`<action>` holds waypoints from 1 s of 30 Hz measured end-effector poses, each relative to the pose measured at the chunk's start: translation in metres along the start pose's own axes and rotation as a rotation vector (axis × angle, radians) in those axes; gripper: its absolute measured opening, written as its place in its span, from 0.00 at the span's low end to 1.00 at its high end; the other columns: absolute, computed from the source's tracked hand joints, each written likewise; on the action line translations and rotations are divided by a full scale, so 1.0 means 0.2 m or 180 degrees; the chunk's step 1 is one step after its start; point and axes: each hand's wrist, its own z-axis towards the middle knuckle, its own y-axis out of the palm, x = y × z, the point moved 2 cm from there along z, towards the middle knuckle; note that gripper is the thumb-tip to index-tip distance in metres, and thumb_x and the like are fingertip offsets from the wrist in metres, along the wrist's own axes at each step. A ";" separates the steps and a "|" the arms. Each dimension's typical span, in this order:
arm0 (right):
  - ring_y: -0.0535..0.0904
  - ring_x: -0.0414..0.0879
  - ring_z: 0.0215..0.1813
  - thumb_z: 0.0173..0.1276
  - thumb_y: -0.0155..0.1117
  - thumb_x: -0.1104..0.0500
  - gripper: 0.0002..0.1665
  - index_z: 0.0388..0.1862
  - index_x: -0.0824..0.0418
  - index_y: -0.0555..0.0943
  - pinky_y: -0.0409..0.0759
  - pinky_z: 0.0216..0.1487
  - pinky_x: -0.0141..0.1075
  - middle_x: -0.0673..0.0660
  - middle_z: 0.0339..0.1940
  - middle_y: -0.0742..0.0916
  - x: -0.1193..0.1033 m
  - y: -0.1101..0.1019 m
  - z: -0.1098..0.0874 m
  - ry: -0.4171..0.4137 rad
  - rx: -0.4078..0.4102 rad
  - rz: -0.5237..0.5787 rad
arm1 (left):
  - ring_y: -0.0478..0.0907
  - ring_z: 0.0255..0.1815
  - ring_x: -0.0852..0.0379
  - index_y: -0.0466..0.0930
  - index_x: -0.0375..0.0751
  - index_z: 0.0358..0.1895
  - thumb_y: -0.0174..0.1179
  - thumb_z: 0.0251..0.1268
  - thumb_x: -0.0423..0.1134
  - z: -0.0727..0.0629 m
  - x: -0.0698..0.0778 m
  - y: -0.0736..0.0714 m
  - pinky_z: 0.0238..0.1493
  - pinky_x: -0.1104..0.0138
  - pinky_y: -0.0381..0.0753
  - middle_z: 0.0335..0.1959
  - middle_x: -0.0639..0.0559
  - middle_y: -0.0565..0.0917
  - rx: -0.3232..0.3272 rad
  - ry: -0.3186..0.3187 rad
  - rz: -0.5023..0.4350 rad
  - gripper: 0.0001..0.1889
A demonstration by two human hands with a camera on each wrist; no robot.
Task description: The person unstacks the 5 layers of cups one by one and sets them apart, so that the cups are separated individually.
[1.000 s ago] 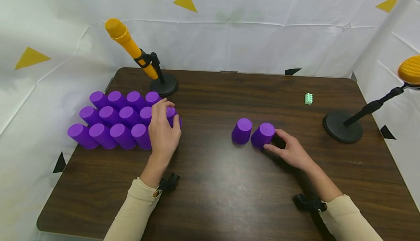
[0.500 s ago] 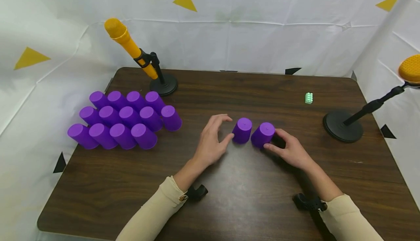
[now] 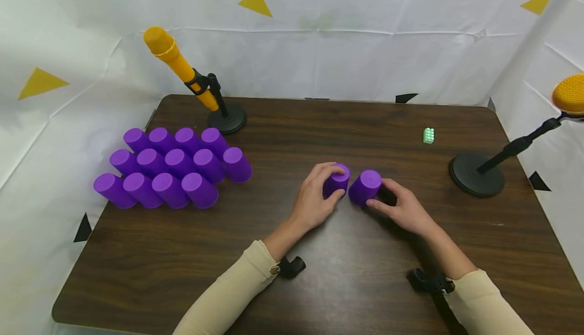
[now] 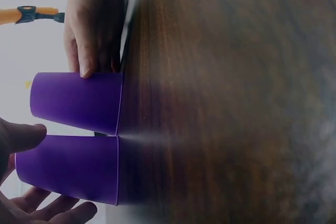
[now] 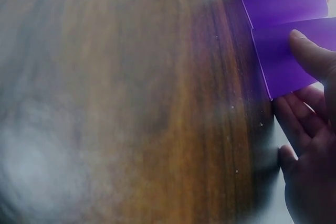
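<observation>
Two purple cups stand bottom-up and side by side near the middle of the table. My left hand (image 3: pixel 312 203) curls round the left cup (image 3: pixel 339 172), thumb in front and fingers over its far side. My right hand (image 3: pixel 403 211) holds the right cup (image 3: pixel 366 185) from its right side, thumb near and fingers behind. The left wrist view shows both rims down on the tabletop, nearly touching, with the left cup (image 4: pixel 73 166) closer. In the right wrist view, my thumb lies against the right cup (image 5: pixel 275 61).
Several more upside-down purple cups (image 3: pixel 169 189) stand in close rows at the table's left. Behind them is a yellow microphone (image 3: pixel 173 61) on a black stand. Another black stand (image 3: pixel 476 174) with a yellow head rises at the right. A small green brick (image 3: pixel 428 136) lies at the back right.
My left hand has moved right from the rows of cups to the left cup of the pair and come round it. My right hand has stayed in place.
</observation>
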 end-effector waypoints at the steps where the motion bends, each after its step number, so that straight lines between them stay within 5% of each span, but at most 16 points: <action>1: 0.74 0.60 0.63 0.65 0.71 0.53 0.30 0.62 0.63 0.75 0.64 0.65 0.60 0.63 0.58 0.82 0.00 0.00 0.00 0.0002 -0.0002 -0.0001 | 0.72 0.62 0.61 0.78 0.51 0.53 0.72 0.55 0.34 0.00 0.00 0.00 0.61 0.64 0.71 0.59 0.53 0.76 0.0006 0.0002 0.0000 0.22; 12: 0.73 0.59 0.64 0.65 0.71 0.51 0.32 0.63 0.63 0.74 0.64 0.65 0.60 0.63 0.58 0.81 0.01 0.00 0.00 0.0032 -0.0061 -0.0024 | 0.74 0.59 0.59 0.77 0.47 0.51 0.67 0.59 0.29 -0.04 -0.04 -0.07 0.61 0.64 0.72 0.56 0.52 0.78 0.0103 0.0112 -0.0177 0.18; 23: 0.72 0.61 0.64 0.64 0.71 0.51 0.32 0.63 0.63 0.74 0.63 0.65 0.62 0.64 0.59 0.81 0.01 0.01 0.00 0.0014 -0.0043 -0.0030 | 0.74 0.61 0.54 0.77 0.46 0.49 0.66 0.60 0.26 -0.26 -0.11 -0.50 0.57 0.55 0.77 0.60 0.52 0.76 0.0475 -0.0388 -0.0088 0.17; 30: 0.72 0.61 0.64 0.64 0.71 0.52 0.30 0.62 0.63 0.75 0.62 0.65 0.62 0.64 0.58 0.81 -0.01 0.00 0.00 0.0019 -0.0029 0.0004 | 0.75 0.58 0.52 0.78 0.45 0.49 0.67 0.58 0.25 -0.41 -0.19 -0.72 0.51 0.50 0.79 0.59 0.52 0.78 0.0861 -0.0570 0.0375 0.18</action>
